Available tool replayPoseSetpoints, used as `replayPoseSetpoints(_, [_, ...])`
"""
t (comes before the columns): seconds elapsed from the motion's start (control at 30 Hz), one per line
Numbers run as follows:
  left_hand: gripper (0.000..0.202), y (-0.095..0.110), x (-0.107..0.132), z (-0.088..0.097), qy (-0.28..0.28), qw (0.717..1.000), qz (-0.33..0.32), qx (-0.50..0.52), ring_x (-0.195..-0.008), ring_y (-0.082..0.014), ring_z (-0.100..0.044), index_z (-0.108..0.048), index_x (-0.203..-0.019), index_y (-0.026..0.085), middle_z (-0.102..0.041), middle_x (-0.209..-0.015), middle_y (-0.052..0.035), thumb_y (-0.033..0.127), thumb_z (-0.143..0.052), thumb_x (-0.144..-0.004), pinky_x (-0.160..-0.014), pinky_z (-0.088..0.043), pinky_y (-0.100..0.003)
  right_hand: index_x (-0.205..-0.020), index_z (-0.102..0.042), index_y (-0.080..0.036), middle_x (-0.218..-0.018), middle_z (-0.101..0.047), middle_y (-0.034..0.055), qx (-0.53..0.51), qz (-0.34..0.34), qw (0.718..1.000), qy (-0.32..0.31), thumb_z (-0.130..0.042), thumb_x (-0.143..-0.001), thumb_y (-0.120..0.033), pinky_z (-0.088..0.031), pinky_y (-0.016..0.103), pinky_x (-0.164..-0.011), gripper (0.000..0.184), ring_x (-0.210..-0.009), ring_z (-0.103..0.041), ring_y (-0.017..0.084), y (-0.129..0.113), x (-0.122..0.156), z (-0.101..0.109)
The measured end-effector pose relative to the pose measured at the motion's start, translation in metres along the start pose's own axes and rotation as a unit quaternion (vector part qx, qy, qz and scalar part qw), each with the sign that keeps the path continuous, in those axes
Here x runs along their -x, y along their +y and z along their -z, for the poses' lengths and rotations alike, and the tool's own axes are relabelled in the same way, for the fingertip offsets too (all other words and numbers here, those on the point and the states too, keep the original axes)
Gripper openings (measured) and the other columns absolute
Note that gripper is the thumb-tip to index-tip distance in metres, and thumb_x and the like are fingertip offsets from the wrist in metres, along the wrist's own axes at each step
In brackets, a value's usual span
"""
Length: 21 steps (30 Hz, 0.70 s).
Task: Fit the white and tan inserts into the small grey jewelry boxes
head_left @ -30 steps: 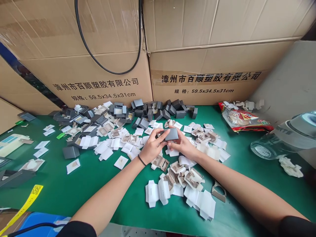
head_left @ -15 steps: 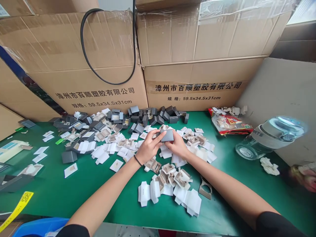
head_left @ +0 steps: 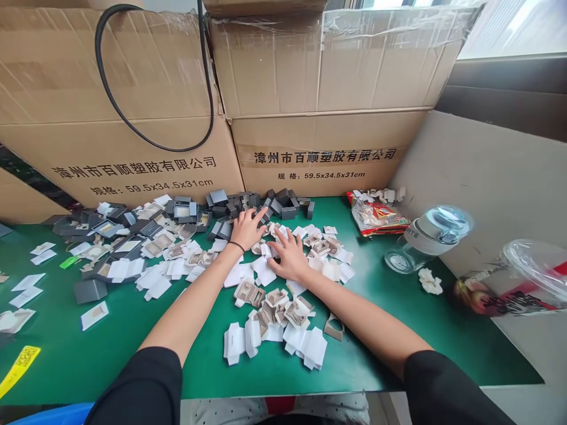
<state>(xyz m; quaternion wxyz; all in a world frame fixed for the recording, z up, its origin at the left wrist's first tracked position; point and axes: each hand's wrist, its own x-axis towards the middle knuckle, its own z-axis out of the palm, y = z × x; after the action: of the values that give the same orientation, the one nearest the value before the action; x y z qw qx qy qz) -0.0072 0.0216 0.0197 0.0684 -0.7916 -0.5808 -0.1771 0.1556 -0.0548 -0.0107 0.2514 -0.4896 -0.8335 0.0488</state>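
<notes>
My left hand is open, its fingers spread at the near edge of a heap of small dark grey boxes. Whether its fingertips touch a box, I cannot tell. To its right, my right hand is open too, fingers apart over folded white paper pieces and moulded grey-brown card inserts. More dark boxes, some of them opened, lie to the left with white cards among them. Closer to me is a pile of inserts and unfolded white card pieces.
Large cardboard cartons wall off the back, with a black cable looped in front. On the right are a red snack bag, a clear water bottle, crumpled tissue and a plastic tub. A yellow strip lies lower left.
The small grey box that both hands held is out of them. My hands have parted and opened, the left reaching to the box heap. The view has swung to the right.
</notes>
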Motion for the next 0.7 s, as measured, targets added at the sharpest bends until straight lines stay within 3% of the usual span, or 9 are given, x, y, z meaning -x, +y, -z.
replayPoseSetpoints(0.13, [0.054, 0.003, -0.003, 0.009, 0.060, 0.998, 0.013, -0.017, -0.120, -0.0315, -0.036, -0.034, -0.139, 0.026, -0.043, -0.136, -0.0120, 0.039, -0.040, -0.087, -0.098, -0.027, -0.049, -0.110, -0.060, -0.024, -0.146, -0.031, 0.0057, -0.024, -0.028, 0.999, 0.029, -0.045, -0.085, -0.044, -0.018, 0.063, -0.101, 0.035, -0.133, -0.019, 0.038, 0.001, -0.003, -0.001])
replayPoseSetpoints(0.23, [0.045, -0.007, -0.003, 0.013, 0.103, 0.989, 0.089, -0.064, -0.129, -0.0354, -0.027, -0.048, -0.130, 0.024, -0.033, -0.144, -0.0115, 0.032, -0.041, -0.085, -0.101, -0.018, -0.056, -0.107, -0.060, -0.024, -0.145, -0.033, 0.0052, -0.034, -0.052, 0.997, 0.040, -0.042, -0.089, -0.039, -0.020, 0.062, -0.102, 0.031, -0.133, -0.022, 0.035, 0.002, -0.004, -0.003])
replayPoseSetpoints(0.3, [0.036, -0.017, -0.002, 0.013, 0.058, 0.986, 0.131, -0.083, -0.124, -0.0380, -0.035, -0.060, -0.115, 0.022, -0.034, -0.143, -0.0114, 0.027, -0.044, -0.083, -0.097, -0.023, -0.058, -0.105, -0.061, -0.024, -0.143, -0.036, 0.0050, -0.035, -0.052, 0.997, 0.038, -0.041, -0.089, -0.036, -0.020, 0.062, -0.102, 0.029, -0.132, -0.025, 0.034, 0.003, -0.004, -0.004])
replayPoseSetpoints(0.4, [0.030, -0.030, 0.002, 0.011, -0.006, 0.988, 0.128, -0.089, -0.107, -0.0343, -0.051, -0.064, -0.102, 0.020, -0.037, -0.140, -0.0109, 0.021, -0.042, -0.082, -0.087, -0.036, -0.052, -0.102, -0.062, -0.024, -0.136, -0.046, 0.0051, -0.037, -0.038, 0.998, 0.029, -0.041, -0.089, -0.032, -0.020, 0.063, -0.101, 0.026, -0.127, -0.033, 0.032, 0.004, -0.004, -0.005])
replayPoseSetpoints(0.53, [0.034, -0.033, 0.001, 0.012, 0.014, 0.988, 0.134, -0.081, -0.096, -0.0311, -0.058, -0.051, -0.116, 0.017, -0.047, -0.123, -0.0161, 0.023, -0.043, -0.084, -0.077, -0.045, -0.041, -0.101, -0.062, -0.024, -0.127, -0.055, 0.0056, -0.058, -0.031, 0.998, 0.024, -0.042, -0.088, -0.029, -0.021, 0.061, -0.101, 0.024, -0.118, -0.042, 0.028, 0.003, -0.004, -0.004])
replayPoseSetpoints(0.7, [0.032, -0.033, -0.009, 0.016, 0.042, 0.982, 0.182, -0.027, -0.092, -0.0314, -0.061, -0.046, -0.113, 0.015, -0.047, -0.112, -0.0173, 0.019, -0.046, -0.081, -0.072, -0.048, -0.038, -0.102, -0.061, -0.024, -0.115, -0.062, 0.0054, -0.087, -0.031, 0.996, 0.013, -0.041, -0.089, -0.027, -0.018, 0.059, -0.103, 0.024, -0.113, -0.047, 0.024, 0.003, -0.004, -0.002])
